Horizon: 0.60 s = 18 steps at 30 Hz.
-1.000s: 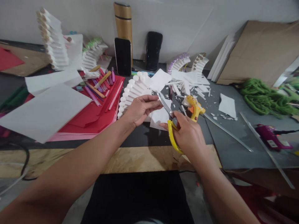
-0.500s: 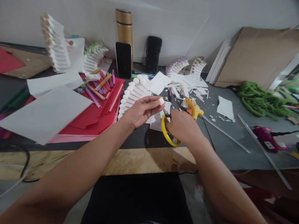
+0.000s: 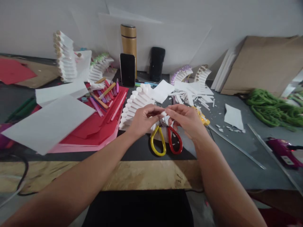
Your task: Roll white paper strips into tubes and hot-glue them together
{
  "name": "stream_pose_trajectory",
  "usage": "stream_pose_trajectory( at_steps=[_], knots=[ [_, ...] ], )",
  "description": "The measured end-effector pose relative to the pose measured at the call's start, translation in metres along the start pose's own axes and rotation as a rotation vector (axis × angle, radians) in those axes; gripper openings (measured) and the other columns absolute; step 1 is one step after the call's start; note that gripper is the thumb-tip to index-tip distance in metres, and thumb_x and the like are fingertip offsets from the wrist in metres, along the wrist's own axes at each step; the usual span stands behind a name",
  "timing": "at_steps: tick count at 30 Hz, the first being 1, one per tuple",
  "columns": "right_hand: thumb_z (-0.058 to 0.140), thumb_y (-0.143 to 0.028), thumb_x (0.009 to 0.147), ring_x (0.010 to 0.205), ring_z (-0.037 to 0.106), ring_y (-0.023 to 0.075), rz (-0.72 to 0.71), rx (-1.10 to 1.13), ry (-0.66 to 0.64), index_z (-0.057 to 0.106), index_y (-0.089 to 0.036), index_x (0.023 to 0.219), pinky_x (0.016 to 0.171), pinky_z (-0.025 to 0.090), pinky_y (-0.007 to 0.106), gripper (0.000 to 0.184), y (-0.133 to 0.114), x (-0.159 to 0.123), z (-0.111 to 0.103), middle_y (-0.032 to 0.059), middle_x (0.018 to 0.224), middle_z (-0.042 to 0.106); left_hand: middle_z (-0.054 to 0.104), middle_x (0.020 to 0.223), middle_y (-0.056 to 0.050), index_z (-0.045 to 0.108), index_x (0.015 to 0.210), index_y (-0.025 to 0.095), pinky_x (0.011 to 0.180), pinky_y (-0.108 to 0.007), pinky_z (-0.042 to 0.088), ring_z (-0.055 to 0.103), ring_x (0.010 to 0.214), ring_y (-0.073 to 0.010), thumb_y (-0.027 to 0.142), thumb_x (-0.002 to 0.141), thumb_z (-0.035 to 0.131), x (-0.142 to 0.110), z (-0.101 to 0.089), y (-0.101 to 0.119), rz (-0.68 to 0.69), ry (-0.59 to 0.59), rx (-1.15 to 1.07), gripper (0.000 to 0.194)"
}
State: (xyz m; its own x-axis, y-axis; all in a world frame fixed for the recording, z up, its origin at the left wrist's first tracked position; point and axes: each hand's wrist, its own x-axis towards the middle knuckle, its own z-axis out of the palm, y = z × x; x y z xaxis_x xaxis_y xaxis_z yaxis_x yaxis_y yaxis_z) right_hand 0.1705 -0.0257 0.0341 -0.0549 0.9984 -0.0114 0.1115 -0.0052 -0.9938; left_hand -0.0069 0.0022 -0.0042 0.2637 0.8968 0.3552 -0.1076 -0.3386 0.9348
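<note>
A small white rounded piece [image 3: 163, 113], perhaps rolled paper, is pinched between the fingertips of my left hand [image 3: 146, 118]. My right hand [image 3: 183, 118] meets it from the other side, its thumb and fingers closed on the same piece. Below the hands, scissors [image 3: 158, 142] with one yellow and one red handle lie on the table, their blades partly hidden. Left of them is a fan-like row of white paper rolls [image 3: 134, 104]. A yellow glue gun [image 3: 203, 118] shows partly behind my right hand.
Red paper sheets [image 3: 82, 130] and coloured rolls lie left, beside white sheets [image 3: 54, 123]. Two phones [image 3: 127, 69] and a gold flask [image 3: 129, 36] stand at the back. White scraps [image 3: 189, 96], a glue stick [image 3: 236, 146], green yarn [image 3: 272, 108] and cardboard [image 3: 258, 63] are right.
The scissors have left my right hand and now lie on the table. My right hand has come up to the white piece in my left hand. The view has tilted up slightly.
</note>
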Motion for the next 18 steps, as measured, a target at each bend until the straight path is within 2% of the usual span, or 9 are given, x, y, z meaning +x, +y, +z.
stream_pose_trajectory(
  at_steps=[2, 5, 9, 13, 18],
  knots=[
    [0.087, -0.043, 0.068, 0.053, 0.058, 0.0102, 0.026, 0.084, -0.016, 0.07, -0.017, 0.085, 0.044, 0.044, 0.023, 0.035, 0.008, 0.003, 0.001, -0.001, 0.065, 0.065, 0.075, 0.093, -0.005, 0.078, 0.094, 0.018, 0.082, -0.029, 0.056, 0.069, 0.088, -0.0159, 0.019, 0.08, 0.076, 0.0, -0.001, 0.0, 0.056, -0.018, 0.091, 0.014],
    [0.091, -0.035, 0.063, 0.06, 0.062, 0.0102, 0.053, 0.189, -0.025, 0.071, -0.017, 0.085, 0.052, 0.048, 0.023, 0.035, 0.014, 0.005, 0.001, -0.0003, 0.073, 0.069, 0.075, 0.095, -0.006, 0.077, 0.096, 0.018, 0.082, -0.029, 0.055, 0.07, 0.089, -0.0165, 0.02, 0.084, 0.074, -0.001, -0.002, -0.001, 0.129, -0.012, 0.201, 0.013],
    [0.089, -0.031, 0.067, 0.06, 0.059, 0.0078, 0.063, 0.299, -0.071, 0.073, -0.017, 0.09, 0.056, 0.049, 0.023, 0.031, 0.017, 0.007, -0.001, -0.0005, 0.075, 0.069, 0.074, 0.098, -0.007, 0.075, 0.097, 0.018, 0.083, -0.029, 0.055, 0.069, 0.091, -0.016, 0.022, 0.085, 0.074, -0.001, -0.002, -0.004, 0.213, -0.021, 0.244, 0.012],
    [0.089, -0.027, 0.069, 0.061, 0.057, 0.0072, 0.114, 0.433, -0.123, 0.075, -0.017, 0.092, 0.061, 0.051, 0.023, 0.029, 0.019, 0.009, -0.003, -0.0026, 0.068, 0.065, 0.07, 0.108, -0.007, 0.074, 0.104, 0.019, 0.082, -0.028, 0.057, 0.068, 0.088, -0.0133, 0.025, 0.083, 0.077, 0.001, -0.002, -0.006, 0.258, -0.028, 0.179, 0.021],
    [0.086, -0.023, 0.074, 0.064, 0.059, 0.0068, 0.142, 0.531, -0.146, 0.076, -0.016, 0.098, 0.062, 0.052, 0.02, 0.027, 0.022, 0.011, -0.004, -0.0017, 0.07, 0.065, 0.069, 0.111, -0.007, 0.074, 0.105, 0.019, 0.083, -0.027, 0.056, 0.067, 0.087, -0.0127, 0.027, 0.082, 0.079, 0.002, -0.003, -0.006, 0.232, 0.026, 0.159, 0.024]
  ],
)
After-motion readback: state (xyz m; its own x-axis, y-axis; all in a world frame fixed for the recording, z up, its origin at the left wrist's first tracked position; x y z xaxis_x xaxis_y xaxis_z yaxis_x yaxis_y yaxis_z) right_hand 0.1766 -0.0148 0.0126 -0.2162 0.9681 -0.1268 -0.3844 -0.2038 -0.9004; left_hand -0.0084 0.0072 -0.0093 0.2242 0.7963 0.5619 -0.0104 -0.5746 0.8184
